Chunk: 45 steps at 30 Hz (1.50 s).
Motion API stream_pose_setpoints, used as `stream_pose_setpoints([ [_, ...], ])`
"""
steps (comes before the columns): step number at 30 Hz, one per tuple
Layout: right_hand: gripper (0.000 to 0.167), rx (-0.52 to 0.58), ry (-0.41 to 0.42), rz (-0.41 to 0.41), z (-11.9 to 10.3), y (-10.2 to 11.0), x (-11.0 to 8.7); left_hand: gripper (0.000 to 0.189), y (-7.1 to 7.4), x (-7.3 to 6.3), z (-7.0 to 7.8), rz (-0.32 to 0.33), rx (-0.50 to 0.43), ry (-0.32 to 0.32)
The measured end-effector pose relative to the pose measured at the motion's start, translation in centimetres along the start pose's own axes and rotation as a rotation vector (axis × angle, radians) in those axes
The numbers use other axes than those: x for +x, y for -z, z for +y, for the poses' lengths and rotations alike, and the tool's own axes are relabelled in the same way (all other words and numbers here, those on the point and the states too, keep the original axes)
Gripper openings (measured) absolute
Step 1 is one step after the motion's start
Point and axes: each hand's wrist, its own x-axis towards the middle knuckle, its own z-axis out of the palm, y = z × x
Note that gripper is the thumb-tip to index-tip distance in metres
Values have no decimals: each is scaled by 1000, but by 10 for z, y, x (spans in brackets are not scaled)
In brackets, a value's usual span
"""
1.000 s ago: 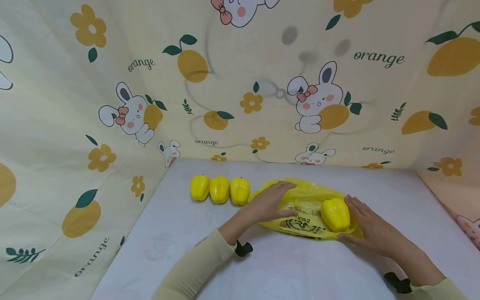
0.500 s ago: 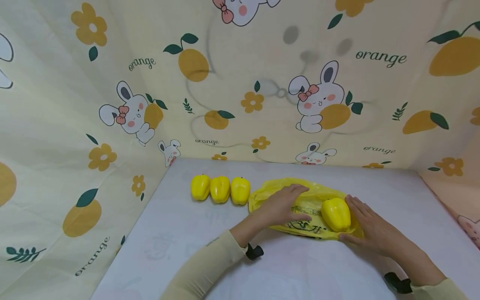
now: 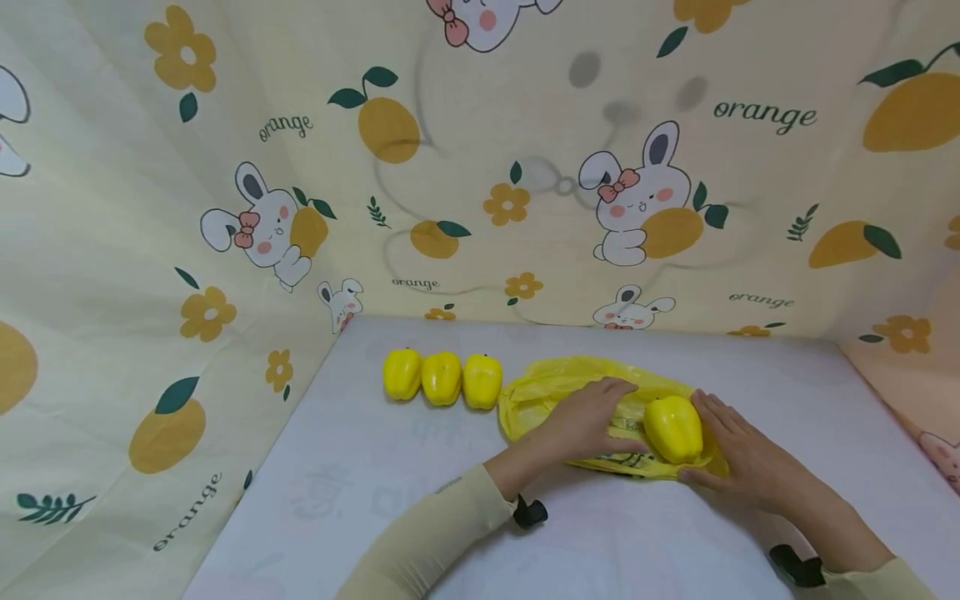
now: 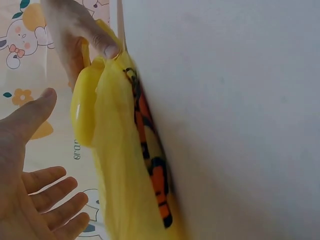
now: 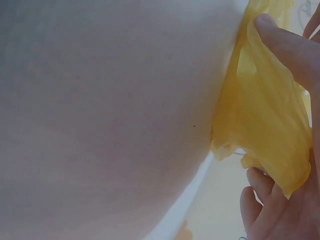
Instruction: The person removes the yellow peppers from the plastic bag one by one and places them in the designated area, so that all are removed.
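Toward the right of the table, a yellow bell pepper [image 3: 673, 429] lies on the yellow plastic bag [image 3: 555, 375], which is spread out flat and printed. My right hand [image 3: 750, 462] holds the bag's right end beside the pepper, its thumb on the near edge and fingers on the far side. Over the middle of the bag is my left hand [image 3: 585, 421], fingers and thumb spread toward the pepper with nothing between them. In the left wrist view the left hand [image 4: 30, 175] is apart from the pepper [image 4: 85, 105]; part of the pepper is hidden behind the bag [image 4: 120, 150].
Three more yellow bell peppers [image 3: 441, 379] stand in a row left of the bag. The white-covered table [image 3: 360, 475] meets a patterned cloth backdrop [image 3: 465, 183] at the back and sides. Black wrist cameras [image 3: 530, 512] sit on both wrists.
My left hand has moved right over the bag, closer to the pepper, with its fingers still spread. The right hand, pepper and bag stay in place.
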Motion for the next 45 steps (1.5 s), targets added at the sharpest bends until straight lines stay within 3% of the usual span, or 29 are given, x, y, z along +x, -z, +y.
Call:
stream_pose_setpoints([
  [23,124,7,3,-13,0,1,0,89,-17,18,19,-9,36,53],
  [30,124,14,0,-13,0,1,0,89,-20,20,23,0,70,39],
  [45,122,-4,22,12,-2,0,-1,91,-25,23,28,15,104,74],
])
